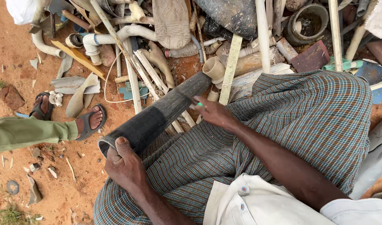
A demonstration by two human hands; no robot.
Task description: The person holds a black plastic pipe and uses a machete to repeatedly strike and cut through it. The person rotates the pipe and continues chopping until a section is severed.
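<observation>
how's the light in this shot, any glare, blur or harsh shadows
Head view: soft, even daylight with no hard shadows; a faint sheen runs along the black pipe, held near its open end by the left hand; the right hand and the scrap pile are sharp; slight wide-angle stretch shows at the edges.

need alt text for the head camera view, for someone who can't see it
A person's left hand grips the near end of a wide black plastic pipe across their checked cloth lap, the right hand touching it. Scrap pipes litter red dirt; another person's sandalled feet stand nearby.
</observation>
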